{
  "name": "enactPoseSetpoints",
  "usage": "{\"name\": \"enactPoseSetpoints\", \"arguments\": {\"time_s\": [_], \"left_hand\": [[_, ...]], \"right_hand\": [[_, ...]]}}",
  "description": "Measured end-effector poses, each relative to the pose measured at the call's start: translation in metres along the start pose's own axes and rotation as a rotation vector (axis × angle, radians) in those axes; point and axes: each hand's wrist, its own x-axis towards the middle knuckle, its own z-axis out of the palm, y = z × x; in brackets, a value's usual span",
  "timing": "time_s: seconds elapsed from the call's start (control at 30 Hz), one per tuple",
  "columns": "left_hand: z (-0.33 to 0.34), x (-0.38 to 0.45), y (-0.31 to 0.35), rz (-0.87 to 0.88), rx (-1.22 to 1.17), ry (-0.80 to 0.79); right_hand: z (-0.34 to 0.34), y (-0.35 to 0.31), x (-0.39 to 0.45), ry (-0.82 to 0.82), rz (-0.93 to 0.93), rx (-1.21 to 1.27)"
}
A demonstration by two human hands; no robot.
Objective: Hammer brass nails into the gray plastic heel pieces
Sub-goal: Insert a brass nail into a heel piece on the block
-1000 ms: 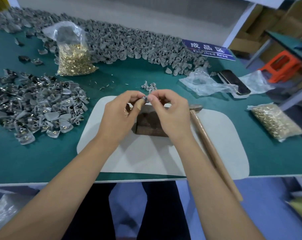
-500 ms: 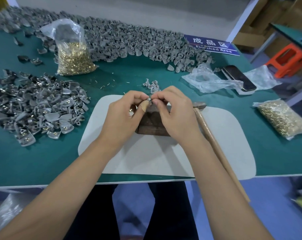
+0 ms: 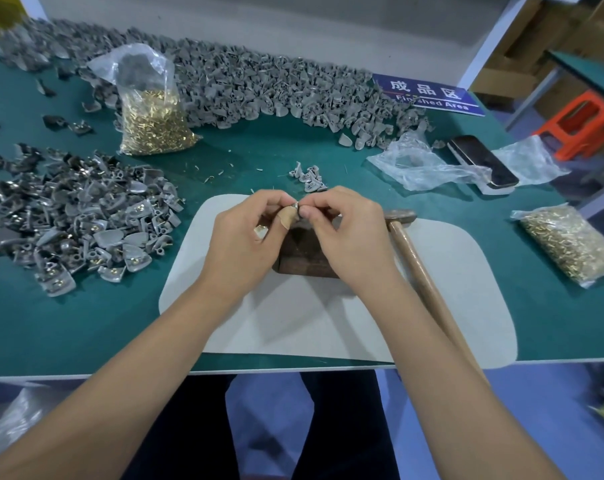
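Observation:
My left hand (image 3: 248,233) and my right hand (image 3: 345,230) meet fingertip to fingertip over a dark wooden block (image 3: 302,256) on a white mat (image 3: 328,327). Between the fingertips they pinch one small gray heel piece (image 3: 296,207); my left thumb wears a bandage. Whether a nail is in it I cannot tell. A wooden-handled hammer (image 3: 421,268) lies on the mat right of my right hand, touched by neither hand. A few gray heel pieces (image 3: 309,176) lie just beyond my hands.
A pile of heel pieces with brass nails (image 3: 75,223) lies at left. A long heap of gray pieces (image 3: 259,88) runs along the back. Bags of brass nails stand at back left (image 3: 155,123) and lie at right (image 3: 570,244). A phone (image 3: 480,161) rests on plastic wrap.
Both hands stay together over the block, still pinching the small piece; the fingers have shifted only slightly. The camera has drifted a little.

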Motion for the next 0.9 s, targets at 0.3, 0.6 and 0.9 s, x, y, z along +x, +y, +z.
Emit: {"name": "enactPoseSetpoints", "arguments": {"time_s": [0.3, 0.6, 0.9], "left_hand": [[0.0, 0.001, -0.001, -0.064, -0.059, 0.016], [0.003, 0.002, -0.003, -0.084, -0.132, -0.021], [0.003, 0.003, -0.002, -0.077, -0.109, -0.063]], "right_hand": [[0.008, 0.004, -0.001, 0.038, 0.055, 0.131], [0.005, 0.01, -0.003, 0.021, 0.089, 0.266], [0.003, 0.012, -0.003, 0.05, 0.141, 0.286]]}}
